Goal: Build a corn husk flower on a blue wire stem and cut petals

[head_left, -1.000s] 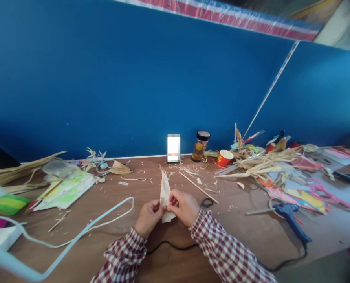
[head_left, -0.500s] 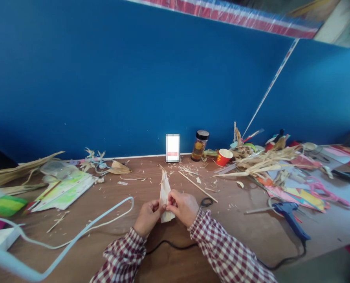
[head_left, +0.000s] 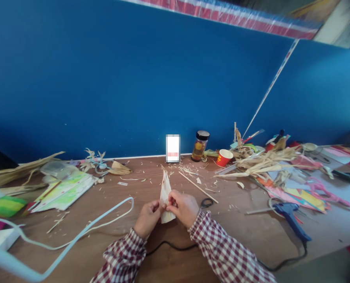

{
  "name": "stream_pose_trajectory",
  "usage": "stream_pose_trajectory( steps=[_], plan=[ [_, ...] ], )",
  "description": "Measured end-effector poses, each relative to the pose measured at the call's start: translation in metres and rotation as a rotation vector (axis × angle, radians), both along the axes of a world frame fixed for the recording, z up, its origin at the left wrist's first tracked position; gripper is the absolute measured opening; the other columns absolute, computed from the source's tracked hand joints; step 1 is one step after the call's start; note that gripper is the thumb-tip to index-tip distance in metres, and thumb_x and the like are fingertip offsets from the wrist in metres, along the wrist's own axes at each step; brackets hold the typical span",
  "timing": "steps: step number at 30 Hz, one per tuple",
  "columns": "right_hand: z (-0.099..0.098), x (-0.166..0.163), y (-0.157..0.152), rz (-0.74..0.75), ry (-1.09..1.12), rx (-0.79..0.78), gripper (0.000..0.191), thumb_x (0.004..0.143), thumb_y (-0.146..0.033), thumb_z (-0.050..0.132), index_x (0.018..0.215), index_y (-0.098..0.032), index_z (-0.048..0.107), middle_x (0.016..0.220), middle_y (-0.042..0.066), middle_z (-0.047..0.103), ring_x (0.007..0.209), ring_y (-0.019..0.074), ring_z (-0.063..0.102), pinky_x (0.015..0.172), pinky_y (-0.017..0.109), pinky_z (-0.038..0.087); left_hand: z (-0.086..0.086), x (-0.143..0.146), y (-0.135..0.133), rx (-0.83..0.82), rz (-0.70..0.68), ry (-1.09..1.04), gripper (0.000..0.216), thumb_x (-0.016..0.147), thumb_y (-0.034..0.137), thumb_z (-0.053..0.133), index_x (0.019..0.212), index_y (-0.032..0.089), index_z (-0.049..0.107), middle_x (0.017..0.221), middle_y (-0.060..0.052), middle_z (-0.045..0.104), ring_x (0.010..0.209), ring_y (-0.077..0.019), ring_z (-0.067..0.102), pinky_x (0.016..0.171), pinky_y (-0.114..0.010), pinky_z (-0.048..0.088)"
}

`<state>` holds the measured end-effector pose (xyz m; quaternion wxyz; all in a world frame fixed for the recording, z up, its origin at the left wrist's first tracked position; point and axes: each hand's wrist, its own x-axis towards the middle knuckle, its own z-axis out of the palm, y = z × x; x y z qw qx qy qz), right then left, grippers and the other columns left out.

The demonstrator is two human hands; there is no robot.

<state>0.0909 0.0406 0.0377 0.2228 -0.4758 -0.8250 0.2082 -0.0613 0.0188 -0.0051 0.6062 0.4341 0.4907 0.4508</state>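
Note:
A pale dried corn husk (head_left: 164,188) stands pointed away from me on the wooden table (head_left: 110,243). My left hand (head_left: 147,217) pinches its lower left edge with closed fingers. My right hand (head_left: 183,206) pinches the husk's right side, thumb and fingers pressed together. Both wrists wear red and white checked sleeves. Black scissors (head_left: 206,203) lie just right of my right hand, and a thin wooden stick (head_left: 197,187) lies beyond them.
A blue glue gun (head_left: 291,219) with a black cord lies at the right. A heap of husks (head_left: 263,162), a red paper cup (head_left: 224,157) and a jar (head_left: 200,146) stand near the blue wall. Green papers (head_left: 64,191) and a white cable (head_left: 83,232) lie left.

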Motion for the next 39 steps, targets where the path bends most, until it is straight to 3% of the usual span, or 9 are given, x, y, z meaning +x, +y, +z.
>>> stream_pose_trajectory(
  steps=[5, 8, 12, 23, 29, 32, 36, 39],
  plan=[
    [0.001, 0.001, 0.0, 0.001, -0.014, 0.0, 0.011, 0.077, -0.021, 0.06, 0.086, -0.022, 0.054, 0.075, -0.003, 0.064, 0.067, 0.0116, 0.059, 0.06, 0.02, 0.036, 0.006, 0.0, -0.001, 0.001, -0.027, -0.022, 0.042, 0.065, 0.043, 0.068, 0.092, 0.012, 0.068, 0.066, -0.004, 0.068, 0.051, -0.0123, 0.054, 0.045, -0.02, 0.037],
    [0.001, 0.002, 0.001, 0.0, 0.001, -0.001, 0.016, 0.074, -0.022, 0.063, 0.087, -0.023, 0.054, 0.078, -0.003, 0.065, 0.069, 0.0125, 0.059, 0.061, 0.021, 0.036, 0.01, 0.0, -0.001, -0.002, -0.064, -0.087, 0.047, 0.057, 0.038, 0.076, 0.096, 0.012, 0.067, 0.079, -0.008, 0.071, 0.068, -0.018, 0.062, 0.061, -0.025, 0.046],
    [0.0, 0.002, 0.002, -0.013, 0.016, -0.003, 0.021, 0.071, -0.024, 0.067, 0.087, -0.023, 0.054, 0.076, -0.003, 0.064, 0.07, 0.0133, 0.059, 0.061, 0.021, 0.037, 0.008, 0.002, -0.001, -0.002, -0.052, -0.141, 0.049, 0.054, 0.034, 0.078, 0.096, 0.012, 0.067, 0.089, -0.011, 0.07, 0.079, -0.0214, 0.064, 0.074, -0.031, 0.047],
    [-0.001, -0.003, 0.002, -0.027, 0.06, -0.041, 0.02, 0.071, -0.021, 0.066, 0.087, -0.023, 0.054, 0.078, -0.004, 0.064, 0.069, 0.012, 0.059, 0.062, 0.021, 0.039, 0.003, 0.004, 0.001, -0.01, 0.049, -0.174, 0.048, 0.048, 0.034, 0.081, 0.088, 0.011, 0.067, 0.087, -0.01, 0.071, 0.082, -0.0222, 0.064, 0.08, -0.034, 0.047],
    [-0.004, -0.001, 0.006, -0.144, 0.414, -0.085, 0.021, 0.078, -0.027, 0.057, 0.097, -0.02, 0.05, 0.08, -0.001, 0.061, 0.066, 0.0106, 0.057, 0.064, 0.023, 0.045, -0.003, 0.002, 0.003, -0.043, 0.062, -0.204, 0.055, 0.051, 0.03, 0.08, 0.1, 0.01, 0.063, 0.086, -0.011, 0.071, 0.075, -0.0213, 0.065, 0.072, -0.032, 0.05],
    [-0.01, 0.005, 0.011, -0.188, 0.536, -0.212, 0.035, 0.079, -0.034, 0.056, 0.107, -0.017, 0.045, 0.086, 0.004, 0.062, 0.069, 0.0125, 0.06, 0.066, 0.027, 0.049, -0.005, 0.002, 0.003, -0.059, 0.065, -0.235, 0.059, 0.052, 0.027, 0.079, 0.106, 0.011, 0.06, 0.088, -0.012, 0.07, 0.075, -0.0215, 0.066, 0.069, -0.031, 0.051],
    [-0.018, 0.008, 0.013, 0.013, 0.58, -0.538, 0.043, 0.072, -0.031, 0.064, 0.108, -0.015, 0.047, 0.09, 0.007, 0.066, 0.077, 0.0169, 0.064, 0.069, 0.031, 0.051, 0.001, 0.005, 0.001, -0.049, 0.011, -0.248, 0.064, 0.051, 0.023, 0.079, 0.11, 0.011, 0.056, 0.091, -0.013, 0.07, 0.078, -0.0225, 0.066, 0.072, -0.032, 0.05],
    [-0.02, 0.007, 0.011, 0.056, 0.588, -0.558, 0.037, 0.07, -0.024, 0.064, 0.103, -0.015, 0.051, 0.089, 0.007, 0.068, 0.078, 0.0184, 0.065, 0.069, 0.032, 0.052, 0.005, 0.007, -0.001, -0.046, -0.036, -0.227, 0.065, 0.051, 0.021, 0.078, 0.111, 0.011, 0.054, 0.093, -0.013, 0.07, 0.082, -0.0232, 0.065, 0.074, -0.033, 0.05]
  ],
)
